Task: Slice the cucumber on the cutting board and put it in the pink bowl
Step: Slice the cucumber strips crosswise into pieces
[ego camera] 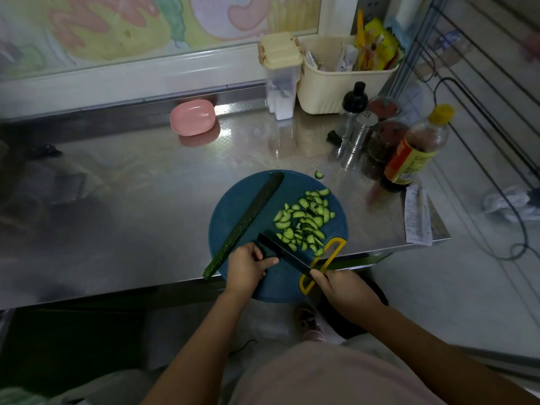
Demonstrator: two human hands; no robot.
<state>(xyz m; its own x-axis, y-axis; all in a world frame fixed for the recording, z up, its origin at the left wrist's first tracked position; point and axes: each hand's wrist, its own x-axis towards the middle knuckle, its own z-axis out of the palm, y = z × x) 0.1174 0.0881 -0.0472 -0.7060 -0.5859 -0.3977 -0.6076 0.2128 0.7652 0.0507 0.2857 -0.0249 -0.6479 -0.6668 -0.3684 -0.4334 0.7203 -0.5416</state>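
A round blue cutting board with a yellow loop handle lies at the counter's front edge. A long dark half cucumber lies diagonally on its left side. Several pale green half-moon slices are heaped on its right side. A black knife lies across the board's near part. My right hand grips its handle end beside the yellow loop. My left hand curls its fingers and thumb over the blade's far end. The pink bowl stands far back by the wall, tilted.
One slice lies on the steel counter just past the board. At the back right stand a cream basket, a clear container, shakers and a sauce bottle. A paper slip lies at the right edge.
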